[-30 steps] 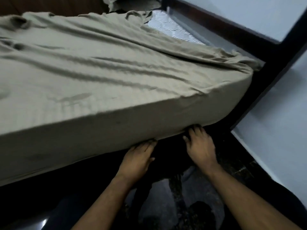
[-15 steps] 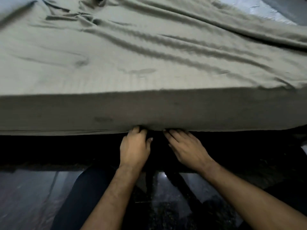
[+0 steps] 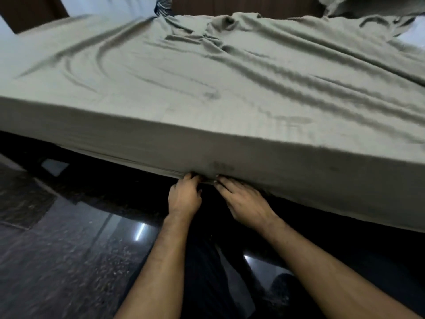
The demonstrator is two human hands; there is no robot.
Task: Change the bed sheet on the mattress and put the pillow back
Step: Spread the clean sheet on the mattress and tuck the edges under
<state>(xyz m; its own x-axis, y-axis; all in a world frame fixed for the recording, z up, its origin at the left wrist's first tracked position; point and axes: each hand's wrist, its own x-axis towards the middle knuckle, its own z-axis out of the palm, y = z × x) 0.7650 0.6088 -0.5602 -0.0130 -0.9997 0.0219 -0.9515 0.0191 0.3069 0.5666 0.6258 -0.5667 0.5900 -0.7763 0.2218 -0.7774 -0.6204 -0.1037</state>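
Note:
A wrinkled olive-grey bed sheet covers the top and near side of the mattress. Its lower hem runs along the bottom edge of the mattress side. My left hand is curled at that hem, fingers pinching the sheet's edge. My right hand lies just to its right, fingertips pushed against the same hem under the mattress. A patch of striped bare mattress shows at the far edge. Bunched grey cloth lies at the far right; I cannot tell if it is the pillow.
A dark wooden headboard runs behind the bed. Below the mattress the bed base is in deep shadow. The glossy dark stone floor reflects ceiling lights. My dark-trousered legs are between my forearms.
My view and both hands have shifted left along the mattress side, away from the right corner. The hands have come close together at the hem, and the left hand has curled onto it.

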